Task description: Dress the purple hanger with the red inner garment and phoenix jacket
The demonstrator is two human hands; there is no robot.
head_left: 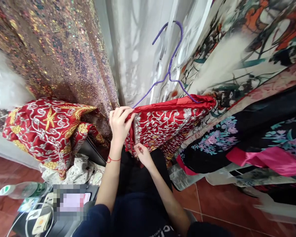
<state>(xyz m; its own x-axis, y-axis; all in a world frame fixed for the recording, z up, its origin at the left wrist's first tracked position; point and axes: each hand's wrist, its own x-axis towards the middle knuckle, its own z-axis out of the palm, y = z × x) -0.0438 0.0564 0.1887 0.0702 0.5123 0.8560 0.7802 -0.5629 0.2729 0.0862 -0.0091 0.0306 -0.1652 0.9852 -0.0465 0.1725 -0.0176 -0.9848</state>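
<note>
At far left, one red cloth (48,126) with silver and gold embroidery, draped; one plastic bottle (24,190), on its side, nearer the person. At centre, one left hand (119,123), fingers clasped over the upper left corner of a red embroidered garment (162,123), beside one end of a purple wire hanger (169,73); one right hand (142,154), fingertips pinching the same garment lower down, near its left edge. Likely fault: that hanger end slipping free, should the left hand's hold slacken; lesser fault: raised stitching snagging under a sharp tug. Garment: below the hanger's hook, before the person; glossy red band along the top, dense silver scrollwork beneath, gold lower down. At right, one black cloth (251,113) with lilac flowers.
</note>
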